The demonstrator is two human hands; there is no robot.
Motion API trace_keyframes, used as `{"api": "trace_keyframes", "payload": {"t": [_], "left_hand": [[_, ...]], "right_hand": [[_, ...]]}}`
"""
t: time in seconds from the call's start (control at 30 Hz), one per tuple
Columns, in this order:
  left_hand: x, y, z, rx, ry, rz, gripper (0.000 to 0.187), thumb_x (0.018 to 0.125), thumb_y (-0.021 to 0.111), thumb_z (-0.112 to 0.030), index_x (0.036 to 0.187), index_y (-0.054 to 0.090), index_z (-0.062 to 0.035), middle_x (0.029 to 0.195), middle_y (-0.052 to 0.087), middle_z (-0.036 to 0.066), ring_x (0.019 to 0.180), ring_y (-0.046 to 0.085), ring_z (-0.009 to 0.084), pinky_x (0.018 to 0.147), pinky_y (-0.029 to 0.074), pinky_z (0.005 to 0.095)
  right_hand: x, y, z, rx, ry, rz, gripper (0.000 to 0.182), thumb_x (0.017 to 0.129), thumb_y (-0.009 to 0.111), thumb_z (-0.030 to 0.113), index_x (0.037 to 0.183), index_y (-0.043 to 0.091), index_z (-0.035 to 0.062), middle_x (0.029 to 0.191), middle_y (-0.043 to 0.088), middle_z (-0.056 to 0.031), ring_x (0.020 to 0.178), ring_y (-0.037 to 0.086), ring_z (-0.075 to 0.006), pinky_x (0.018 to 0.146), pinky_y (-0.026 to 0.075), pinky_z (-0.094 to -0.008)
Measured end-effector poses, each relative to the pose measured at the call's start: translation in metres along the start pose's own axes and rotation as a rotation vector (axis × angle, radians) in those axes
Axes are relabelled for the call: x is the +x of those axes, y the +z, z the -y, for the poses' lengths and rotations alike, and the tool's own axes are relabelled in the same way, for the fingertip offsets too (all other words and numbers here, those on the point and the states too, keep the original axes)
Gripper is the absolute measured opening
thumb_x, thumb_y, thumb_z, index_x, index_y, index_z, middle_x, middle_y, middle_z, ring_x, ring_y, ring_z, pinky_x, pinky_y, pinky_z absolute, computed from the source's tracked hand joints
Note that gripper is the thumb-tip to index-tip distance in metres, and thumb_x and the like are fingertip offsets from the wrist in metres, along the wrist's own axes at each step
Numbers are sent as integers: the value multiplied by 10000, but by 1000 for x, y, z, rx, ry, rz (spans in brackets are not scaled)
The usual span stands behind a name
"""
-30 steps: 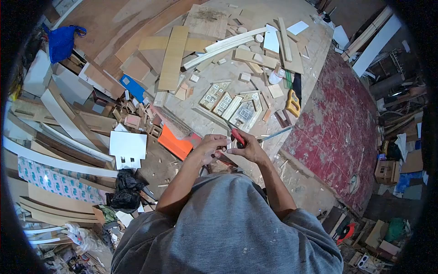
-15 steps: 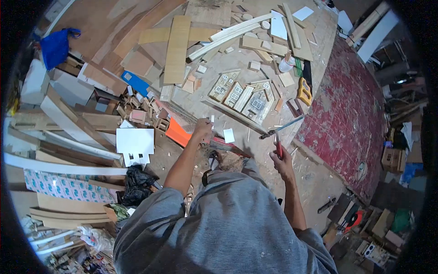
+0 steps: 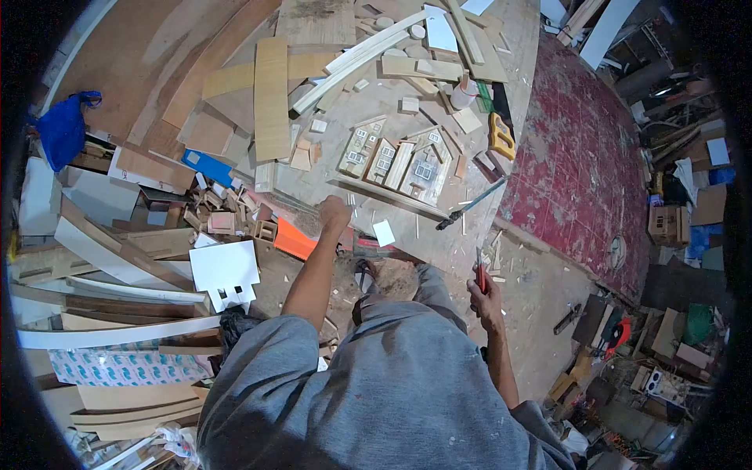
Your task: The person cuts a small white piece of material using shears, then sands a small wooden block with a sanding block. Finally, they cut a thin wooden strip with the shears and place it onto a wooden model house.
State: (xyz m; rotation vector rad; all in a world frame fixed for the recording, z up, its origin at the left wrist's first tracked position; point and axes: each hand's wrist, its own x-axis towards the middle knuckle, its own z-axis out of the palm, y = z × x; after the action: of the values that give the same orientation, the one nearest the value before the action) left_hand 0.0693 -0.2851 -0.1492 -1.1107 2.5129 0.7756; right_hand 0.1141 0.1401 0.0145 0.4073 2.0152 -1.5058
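My left hand is closed over the near edge of the worktable; whatever is between its fingers is too small to make out. Close to its fingertips lie thin white strips. My right hand is wrapped around a red-handled knife, its narrow tip pointing away from me. Ahead of both hands stands a small wooden house model with gabled fronts and white-framed windows. A square white piece lies on the table between my hands. A thin metal bar with a dark end rests right of the model.
A yellow-handled saw and a white tub are beyond the model. Wooden strips and boards cover the table's far left. Blocks and an orange piece lie left of my left hand. A dusty red panel extends right.
My right hand has drawn back toward me with the red-handled knife, away from the metal bar. My left hand has shifted slightly away from me at the table edge. The view has turned a little.
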Motion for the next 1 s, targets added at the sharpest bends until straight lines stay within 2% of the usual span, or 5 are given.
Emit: {"api": "trace_keyframes", "payload": {"t": [0.3,0.47,0.73,0.8,1.0], "left_hand": [[-50,0,7,-212,209,-221,192,831,644,-177,912,699,-12,900,694,195,857,670,409,797,536,498],[-124,10,-12,-105,851,-190,208,780,694,-96,967,668,-11,1114,575,142,1102,550,358,874,522,449],[-122,36,-19,-42,805,-194,350,772,670,-46,1111,624,26,1229,524,144,1168,511,328,972,486,422],[-123,31,-23,-21,793,-165,369,776,661,-41,1134,617,31,1241,524,144,1176,509,330,988,477,419],[-121,25,-26,-11,858,-88,452,755,663,9,1202,602,28,1310,500,159,1227,481,339,1027,454,424]], "right_hand": [[10,8,5,141,-31,101,357,1018,551,329,1288,540,95,696,434,55,488,344,-36,423,263,-219],[28,26,-20,-68,74,123,393,1036,471,435,1250,554,115,733,480,34,529,401,-54,448,323,-226],[71,102,-40,-185,-48,288,417,1046,449,407,1259,576,71,752,500,18,584,446,-67,493,363,-238],[92,122,-53,-375,-343,225,454,1042,447,408,1230,602,25,759,580,-50,636,543,-142,567,433,-289],[113,162,-50,-428,-384,125,505,1024,450,418,1143,628,-39,883,677,-237,822,677,-333,734,504,-400]]}}
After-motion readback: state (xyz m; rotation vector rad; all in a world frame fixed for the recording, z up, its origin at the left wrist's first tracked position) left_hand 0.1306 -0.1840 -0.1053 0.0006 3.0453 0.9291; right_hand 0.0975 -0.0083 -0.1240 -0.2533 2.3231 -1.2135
